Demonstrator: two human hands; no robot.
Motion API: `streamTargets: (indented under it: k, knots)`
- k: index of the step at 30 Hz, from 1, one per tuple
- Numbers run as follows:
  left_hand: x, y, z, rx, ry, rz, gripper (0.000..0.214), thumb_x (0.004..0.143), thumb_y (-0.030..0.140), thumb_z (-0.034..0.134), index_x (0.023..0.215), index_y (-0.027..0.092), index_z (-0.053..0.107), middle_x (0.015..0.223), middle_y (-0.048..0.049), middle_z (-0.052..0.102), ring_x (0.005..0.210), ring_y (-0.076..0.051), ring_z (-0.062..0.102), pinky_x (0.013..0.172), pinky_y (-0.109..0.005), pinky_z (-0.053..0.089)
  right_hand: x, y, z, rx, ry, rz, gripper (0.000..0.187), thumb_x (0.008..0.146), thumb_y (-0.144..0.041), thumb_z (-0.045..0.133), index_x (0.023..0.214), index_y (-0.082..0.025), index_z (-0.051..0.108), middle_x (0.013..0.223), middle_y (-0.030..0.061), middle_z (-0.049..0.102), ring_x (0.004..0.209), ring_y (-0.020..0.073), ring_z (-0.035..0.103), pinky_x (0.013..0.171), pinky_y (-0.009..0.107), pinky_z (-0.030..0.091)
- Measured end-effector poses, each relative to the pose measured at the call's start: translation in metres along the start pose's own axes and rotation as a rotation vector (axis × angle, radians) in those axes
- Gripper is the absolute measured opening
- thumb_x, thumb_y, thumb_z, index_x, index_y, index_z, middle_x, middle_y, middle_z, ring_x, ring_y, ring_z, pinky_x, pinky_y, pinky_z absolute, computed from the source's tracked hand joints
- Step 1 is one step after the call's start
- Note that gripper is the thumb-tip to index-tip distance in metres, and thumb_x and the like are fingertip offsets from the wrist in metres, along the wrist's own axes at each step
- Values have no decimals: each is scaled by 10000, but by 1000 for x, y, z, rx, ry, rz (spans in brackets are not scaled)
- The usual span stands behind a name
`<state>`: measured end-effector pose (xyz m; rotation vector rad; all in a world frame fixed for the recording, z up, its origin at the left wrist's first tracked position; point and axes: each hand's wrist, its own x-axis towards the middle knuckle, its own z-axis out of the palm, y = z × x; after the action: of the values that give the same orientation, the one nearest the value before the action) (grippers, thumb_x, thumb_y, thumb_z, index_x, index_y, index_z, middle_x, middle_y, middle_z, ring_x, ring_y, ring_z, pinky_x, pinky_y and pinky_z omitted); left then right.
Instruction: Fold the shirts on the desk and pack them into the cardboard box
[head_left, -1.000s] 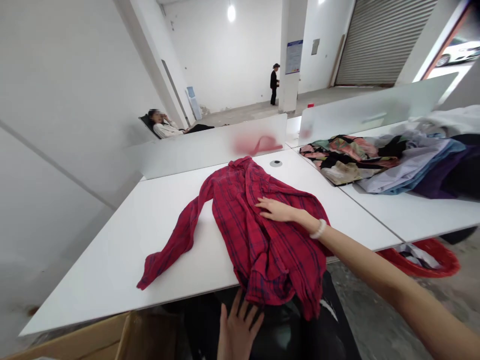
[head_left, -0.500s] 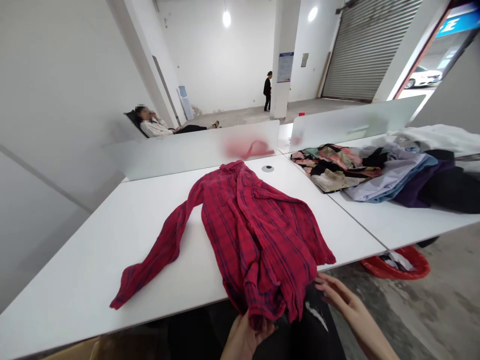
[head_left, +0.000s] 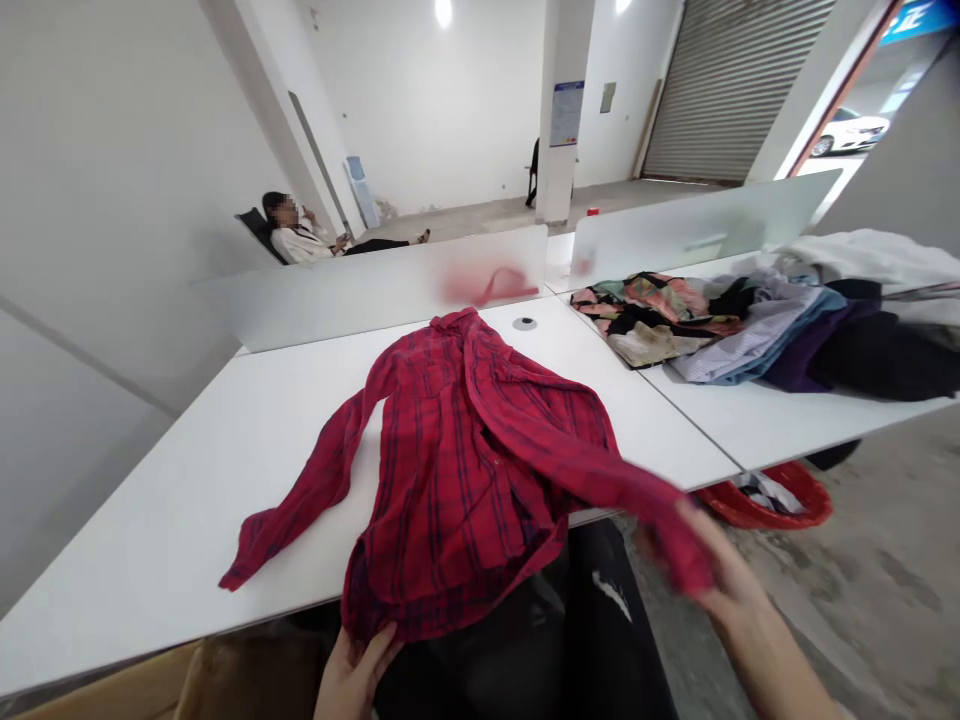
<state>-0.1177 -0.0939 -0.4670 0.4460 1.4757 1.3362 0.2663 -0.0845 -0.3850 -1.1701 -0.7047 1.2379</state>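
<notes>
A red plaid shirt lies front up on the white table, its collar toward the divider and its hem hanging over the near edge. My left hand pinches the hem at its lower left corner. Out to the right, my right hand grips the shirt's sleeve near the cuff, holding it past the table edge; both are blurred by motion. The other sleeve stretches flat toward the lower left of the table.
A pile of folded and loose clothes covers the right table. Frosted dividers run along the back. Under the table sits a red basket with cloth inside. One person reclines behind the divider; another is partly behind the pillar.
My left hand has moved left, spreading the hem. My right hand has taken hold of a sleeve and drawn it out to the right. The view has shifted slightly.
</notes>
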Motion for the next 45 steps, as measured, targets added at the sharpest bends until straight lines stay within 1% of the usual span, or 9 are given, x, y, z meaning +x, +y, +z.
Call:
streamTargets:
  k: [6,10,14,17,22,27,34,40,45]
  knots:
    - [1,-20,8,320,170,356,469,711,403,671,1113,218,516,1096,-104,595,1027,-291,605,926,-523,482,29,-37,-41,424,313,-372,303,855,-538,493,1032,-371,674,1306,8,581,1183,190,558,995,408,446]
    - [-22,-4,35,683,234,807,444,777,478,588,1088,165,537,1078,-140,562,1062,-325,551,961,-564,432,23,1,-55,40,377,-200,268,679,-431,716,868,-258,639,795,26,697,741,197,666,781,371,524]
    - [-53,13,85,878,44,1268,316,847,266,548,1149,179,522,1188,-147,553,1181,-289,503,1046,-528,374,13,33,-35,-472,187,-67,583,693,-563,665,1139,-209,543,730,37,706,654,234,676,709,367,513]
    - [-57,16,117,983,-140,1433,353,848,186,545,1199,182,511,1255,-144,560,1270,-286,457,1097,-549,301,12,39,-12,-605,123,-87,594,756,-595,583,1200,-209,504,722,30,705,624,229,675,667,340,504]
    - [-31,2,137,1158,-424,1328,472,887,302,512,1330,149,464,1323,-150,565,1292,-297,457,1095,-552,304,23,34,2,-600,152,-196,443,809,-545,537,1075,-192,562,778,43,684,497,155,569,519,283,455]
    - [-17,-9,134,1211,-451,1273,439,895,315,492,1306,166,538,1362,-131,543,1337,-320,399,1102,-570,284,37,27,-2,-517,219,-255,424,753,-533,582,1004,-190,572,1100,107,630,612,145,588,551,295,504]
    - [-16,-3,129,1229,-462,1212,425,911,184,379,1293,221,562,1372,-77,541,1334,-272,415,1103,-561,306,23,2,-9,-379,272,-231,305,792,-530,541,805,-231,480,485,-44,558,439,159,559,477,268,457]
    - [-10,1,123,1172,-459,1186,381,938,251,381,1257,222,587,1302,-76,602,1311,-252,449,1092,-537,345,-4,-13,-42,-407,362,-160,435,746,-512,611,1048,-230,474,406,-77,523,331,163,496,365,247,361]
    - [-7,2,114,1186,-521,1226,382,944,287,385,1273,241,575,1318,-68,591,1314,-245,446,1086,-522,361,-11,-3,-70,-693,161,4,390,748,-549,593,927,-203,580,514,-6,612,453,189,585,480,297,466]
